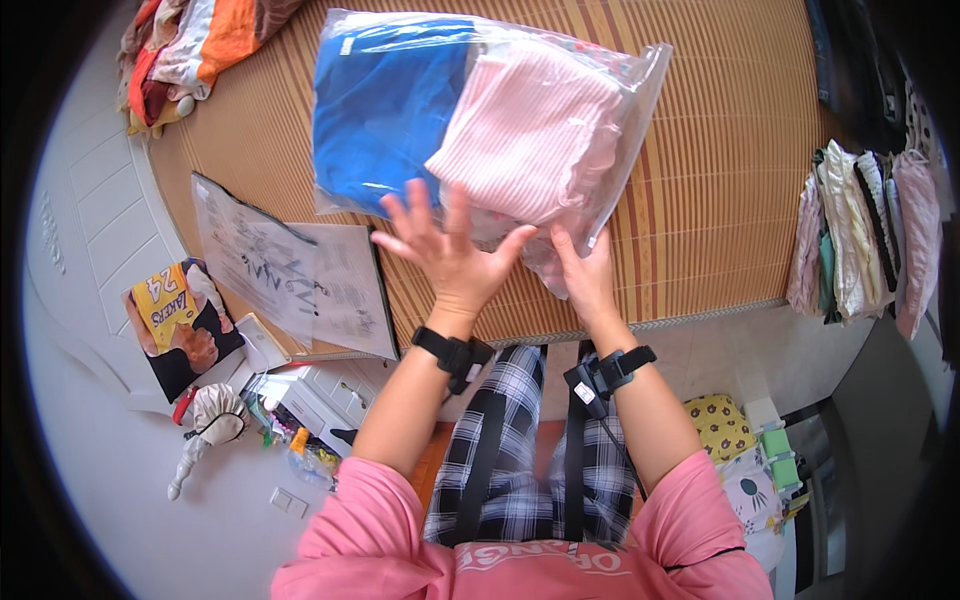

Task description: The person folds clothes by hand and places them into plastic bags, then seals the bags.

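Observation:
A clear plastic zip bag (634,127) lies on the bamboo mat in front of me. Inside it, folded blue cloth (382,120) fills the left side, and a folded pink-and-white striped garment (532,127) takes up the right. My left hand (457,255) is spread wide over the bag's near edge, its fingers slightly blurred; whether it touches the plastic is unclear. With thumb and fingers, my right hand (589,270) grips the bag's near right corner, beside the zip slider.
Two frosted zip bags (300,277) with dark printing lie at the mat's left edge. Bundled orange and white fabric (217,45) sits at the far left. Stacked folded clothes (855,225) stand on the right. A white cabinet (322,397) stands below the bed's left edge.

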`<state>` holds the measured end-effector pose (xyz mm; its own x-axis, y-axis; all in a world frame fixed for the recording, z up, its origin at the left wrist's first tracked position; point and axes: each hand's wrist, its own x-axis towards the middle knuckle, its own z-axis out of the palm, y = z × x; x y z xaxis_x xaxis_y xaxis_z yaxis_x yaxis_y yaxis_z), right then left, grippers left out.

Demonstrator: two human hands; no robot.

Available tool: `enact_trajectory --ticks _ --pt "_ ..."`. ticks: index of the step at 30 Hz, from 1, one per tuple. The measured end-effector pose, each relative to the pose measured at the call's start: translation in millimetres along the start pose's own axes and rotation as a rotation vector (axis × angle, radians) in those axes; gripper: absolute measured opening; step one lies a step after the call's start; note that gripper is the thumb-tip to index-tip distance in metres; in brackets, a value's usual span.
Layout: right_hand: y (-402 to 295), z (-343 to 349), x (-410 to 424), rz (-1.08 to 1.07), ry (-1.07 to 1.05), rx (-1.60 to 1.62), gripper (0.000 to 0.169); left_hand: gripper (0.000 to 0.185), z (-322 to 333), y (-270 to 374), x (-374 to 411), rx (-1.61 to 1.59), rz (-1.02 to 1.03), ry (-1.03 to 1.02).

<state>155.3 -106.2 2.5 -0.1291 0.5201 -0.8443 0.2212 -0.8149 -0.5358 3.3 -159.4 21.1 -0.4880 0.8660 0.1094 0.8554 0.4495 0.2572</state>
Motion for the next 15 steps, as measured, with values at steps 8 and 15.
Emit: enact_trajectory --ticks 8,15 --pt "17.3 35.3 7.1 -0.357 0.242 -0.230 0.074 0.117 55.7 -4.6 8.1 -0.241 -0.455 0.081" --pt "22.5 46.9 18.4 -0.435 0.255 -0.224 0.081 0.113 80.9 -11.8 5.3 -0.202 -0.406 0.179"
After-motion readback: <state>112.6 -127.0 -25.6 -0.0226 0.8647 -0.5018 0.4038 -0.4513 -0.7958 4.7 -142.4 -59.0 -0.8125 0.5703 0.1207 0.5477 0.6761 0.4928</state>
